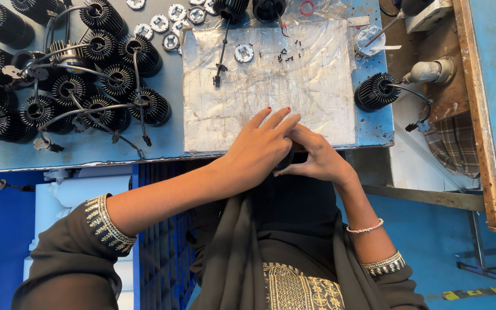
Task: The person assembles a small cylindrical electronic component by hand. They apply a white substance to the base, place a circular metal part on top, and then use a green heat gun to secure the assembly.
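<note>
My left hand (pixel 262 146) and my right hand (pixel 317 158) meet at the near edge of the blue workbench (pixel 167 92). Together they close around a small black part (pixel 285 161), mostly hidden under the fingers. They hover over the front edge of a crinkled clear plastic sheet (pixel 268 86) that is spread on the bench. On the far part of the sheet lie several tiny black screws (pixel 287 54), a round silver disc (pixel 244 53) and a black cable plug (pixel 218 74).
Several black finned heat sinks with cables (pixel 76 80) crowd the bench's left side. More silver discs (pixel 167 26) lie at the back. One lone heat sink (pixel 376 92) sits at the right edge, beside a wooden shelf (pixel 437 97) and a checked cloth (pixel 454 143).
</note>
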